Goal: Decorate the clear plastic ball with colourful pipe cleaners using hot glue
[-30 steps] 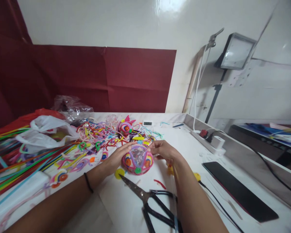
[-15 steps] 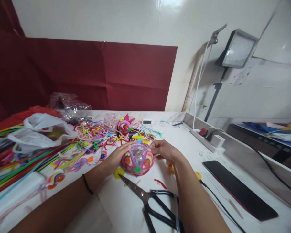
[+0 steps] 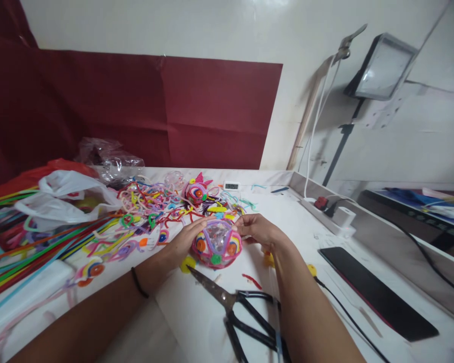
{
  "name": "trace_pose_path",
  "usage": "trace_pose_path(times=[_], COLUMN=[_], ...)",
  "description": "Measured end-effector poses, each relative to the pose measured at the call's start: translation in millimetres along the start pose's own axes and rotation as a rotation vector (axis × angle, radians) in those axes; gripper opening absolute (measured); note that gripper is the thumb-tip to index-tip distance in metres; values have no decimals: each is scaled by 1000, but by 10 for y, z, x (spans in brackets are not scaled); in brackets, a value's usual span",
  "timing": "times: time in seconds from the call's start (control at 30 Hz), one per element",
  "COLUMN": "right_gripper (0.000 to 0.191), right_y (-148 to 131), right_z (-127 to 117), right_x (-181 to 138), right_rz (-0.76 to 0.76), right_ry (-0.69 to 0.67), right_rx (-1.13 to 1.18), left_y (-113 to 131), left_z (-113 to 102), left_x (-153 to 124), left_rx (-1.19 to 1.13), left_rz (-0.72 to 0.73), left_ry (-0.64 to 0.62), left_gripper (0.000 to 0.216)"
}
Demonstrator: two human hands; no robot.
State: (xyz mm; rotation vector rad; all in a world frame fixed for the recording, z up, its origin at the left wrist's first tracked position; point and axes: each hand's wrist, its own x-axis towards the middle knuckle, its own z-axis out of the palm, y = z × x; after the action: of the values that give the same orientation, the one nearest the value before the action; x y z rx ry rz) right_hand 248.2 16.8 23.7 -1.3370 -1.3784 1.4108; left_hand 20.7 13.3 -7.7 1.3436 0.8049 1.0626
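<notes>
Between my hands sits a round ornament [image 3: 216,259] built of bent pipe cleaners, with a pink rim, rainbow eye shapes, a green dot and a clear plastic panel [image 3: 217,236]. My left hand [image 3: 187,237] is wrapped along its left side, the fingertips partly hidden behind its top edge. At its upper right edge, my right hand [image 3: 255,229] pinches with thumb and forefinger; whether a loose piece is in that pinch is too small to see. Just below lie black-handled scissors [image 3: 230,301], blades pointing at a yellow disc [image 3: 188,264]. A short red pipe cleaner piece [image 3: 251,281] rests nearby.
Loose pipe cleaners [image 3: 151,201] are heaped at the back left, beside a finished-looking fish ornament [image 3: 196,193]. Longer stems [image 3: 60,247] and a white plastic bag [image 3: 66,199] lie at left. A small digital display [image 3: 231,186], power strip [image 3: 331,222] and black slab [image 3: 378,292] are farther right.
The view has shifted slightly. Both hands stay at the ornament, with the right fingers still at its upper right edge; I see no clear change in the grip.
</notes>
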Motion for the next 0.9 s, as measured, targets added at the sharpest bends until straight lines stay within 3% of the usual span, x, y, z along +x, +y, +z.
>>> trace_pose_path(times=[0.9], right_gripper=[31], right_y=[23], right_z=[6], right_x=[1], right_rz=[-23], right_ry=[-10], right_rx=[13], left_y=[-61], left_z=[-38], left_x=[9], left_rx=[43], left_rz=[56], left_ry=[-10], left_gripper=[46])
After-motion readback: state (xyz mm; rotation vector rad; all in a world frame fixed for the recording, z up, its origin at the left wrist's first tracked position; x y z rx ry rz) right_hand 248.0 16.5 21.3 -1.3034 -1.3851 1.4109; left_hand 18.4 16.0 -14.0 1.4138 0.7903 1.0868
